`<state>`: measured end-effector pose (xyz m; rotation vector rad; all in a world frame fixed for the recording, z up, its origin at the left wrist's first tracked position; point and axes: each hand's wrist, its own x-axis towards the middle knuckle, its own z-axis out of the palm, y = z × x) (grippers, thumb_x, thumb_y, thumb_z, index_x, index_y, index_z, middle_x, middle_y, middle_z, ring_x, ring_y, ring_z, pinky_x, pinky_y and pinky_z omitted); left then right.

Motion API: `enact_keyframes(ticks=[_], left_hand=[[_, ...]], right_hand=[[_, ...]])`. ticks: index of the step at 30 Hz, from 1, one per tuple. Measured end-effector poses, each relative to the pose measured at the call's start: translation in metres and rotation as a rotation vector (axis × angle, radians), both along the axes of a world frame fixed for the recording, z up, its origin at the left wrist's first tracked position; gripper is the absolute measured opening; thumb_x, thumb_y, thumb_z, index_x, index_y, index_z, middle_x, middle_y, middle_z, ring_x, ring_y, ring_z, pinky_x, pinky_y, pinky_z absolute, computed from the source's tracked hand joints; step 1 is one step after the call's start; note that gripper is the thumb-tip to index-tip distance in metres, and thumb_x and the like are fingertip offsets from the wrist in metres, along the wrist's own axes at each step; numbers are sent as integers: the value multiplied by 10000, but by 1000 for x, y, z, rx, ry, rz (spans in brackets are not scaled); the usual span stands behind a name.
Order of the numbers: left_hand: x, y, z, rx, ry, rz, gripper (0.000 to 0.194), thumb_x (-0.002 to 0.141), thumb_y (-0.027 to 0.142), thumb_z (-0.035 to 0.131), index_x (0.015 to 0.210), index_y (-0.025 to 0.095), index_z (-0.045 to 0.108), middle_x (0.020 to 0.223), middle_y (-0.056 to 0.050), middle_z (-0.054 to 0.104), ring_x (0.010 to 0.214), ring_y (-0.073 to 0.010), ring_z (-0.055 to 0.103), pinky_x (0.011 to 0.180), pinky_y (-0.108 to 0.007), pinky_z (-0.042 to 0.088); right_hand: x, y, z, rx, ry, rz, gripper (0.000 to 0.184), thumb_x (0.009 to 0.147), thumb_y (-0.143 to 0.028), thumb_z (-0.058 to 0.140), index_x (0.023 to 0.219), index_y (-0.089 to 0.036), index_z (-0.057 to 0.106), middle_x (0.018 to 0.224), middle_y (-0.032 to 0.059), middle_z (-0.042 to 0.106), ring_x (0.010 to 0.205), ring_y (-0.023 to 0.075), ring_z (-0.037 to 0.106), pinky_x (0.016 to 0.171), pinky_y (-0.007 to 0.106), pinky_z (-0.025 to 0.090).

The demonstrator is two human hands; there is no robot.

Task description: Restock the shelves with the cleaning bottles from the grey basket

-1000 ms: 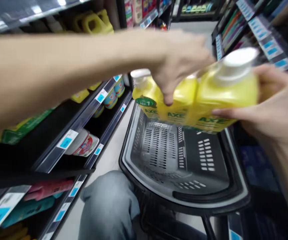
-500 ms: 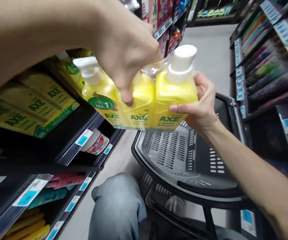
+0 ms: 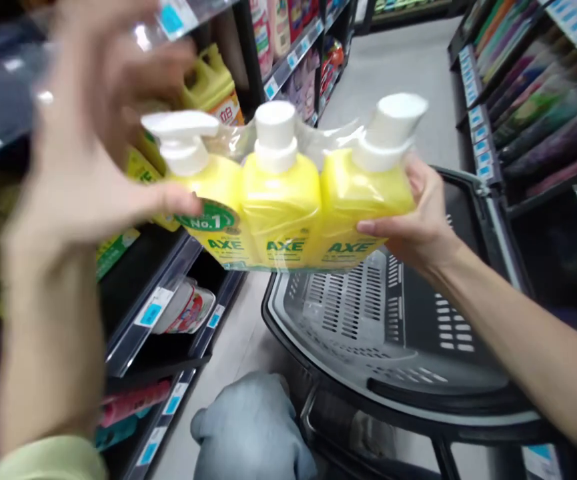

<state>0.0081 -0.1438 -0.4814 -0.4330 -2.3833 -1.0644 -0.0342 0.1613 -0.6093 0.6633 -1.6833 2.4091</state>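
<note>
A shrink-wrapped pack of yellow AXE dish soap bottles [image 3: 282, 207] with white pump and cap tops hangs in the air above the basket. My right hand [image 3: 421, 213] grips its right end, thumb on the front and fingers behind. On the left, my left hand [image 3: 83, 153] is raised and blurred, thumb and fingers spread wide. Its thumb overlaps the green No.1 label on the left bottle; whether it touches the wrap I cannot tell. Below the pack is a grey and black slotted shopping basket [image 3: 318, 373].
Shelves with price tags [image 3: 154, 307] line the left side, holding a white tub [image 3: 188, 308] and a yellow jug [image 3: 211, 83]. Another shelf of packaged goods [image 3: 533, 113] runs along the right. A denim-covered knee [image 3: 253, 427] is beside the basket, and the aisle floor [image 3: 398, 87] stretches ahead.
My left hand has let go of the pack's middle top, moved left and spread its fingers. The middle bottle's cap now shows. My right hand still holds the pack, slightly further right.
</note>
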Motion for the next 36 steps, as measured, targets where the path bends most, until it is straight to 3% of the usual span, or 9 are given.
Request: enact_keyframes(ticks=[1,2,3,6,9,19,25,30,36], left_hand=[[6,-9,-29,173,-33,-112,993,591,445,886,1507,238,563,1383,-43,650,1399,-481,483,1050,-628,442],[10,-16,-61,425,-81,-86,1119,284,253,1016,1356,239,695,1292,-72,713,1347,-494,561,1063,-590,529],[12,-21,-96,641,-128,-36,1132,140,157,1024,1234,241,747,1192,-95,753,1277,-491,623,992,-544,612],[11,-28,-187,897,-188,25,983,286,415,1069,1183,201,727,1050,-121,775,1107,-409,722,912,-457,644],[10,-26,-229,971,-148,58,884,383,571,1030,1114,180,725,980,-111,766,1047,-346,738,928,-387,618],[17,32,-245,1222,-192,96,750,365,653,1000,956,264,750,1054,-60,768,1037,-271,724,918,-360,592],[15,62,-253,1168,-254,64,745,437,599,1004,1051,266,745,1097,-58,768,1152,-281,701,1019,-365,564],[19,81,-245,1208,-221,124,811,553,712,909,1205,266,725,1209,-54,747,1262,-310,659,1041,-377,569],[34,85,-217,1184,-166,180,579,716,629,845,1175,284,768,1158,-27,777,1255,-320,671,1041,-387,596]], right_hand=[[-2,0,1,31,1,16,663,422,-286,1003,1005,-258,688,1046,24,737,977,283,713,934,461,625],[-3,0,3,67,-1,35,668,437,-312,1004,1022,-272,684,1080,29,738,1016,294,712,956,468,621],[-4,0,4,98,-4,53,681,444,-333,1004,1040,-282,678,1107,35,736,1051,305,710,973,475,617],[-6,1,0,140,-3,96,723,454,-356,1007,1083,-278,661,1137,47,724,1102,316,704,991,488,608],[-7,4,-13,121,15,78,735,475,-379,1003,1110,-263,653,1147,55,721,1122,319,701,995,508,599],[-2,40,-34,31,-16,-45,666,474,-449,989,1048,-303,685,1147,49,739,1141,337,704,960,530,613],[-6,61,-42,42,-62,-146,734,485,-536,961,1116,-295,672,1173,58,746,1169,349,700,961,526,615],[-7,57,-50,47,-69,-166,715,600,-616,904,1187,-281,670,1168,72,756,1133,333,720,909,497,637],[4,52,-50,-39,-258,-62,518,740,-581,839,1111,-248,697,1074,70,785,1023,310,759,885,482,659]])
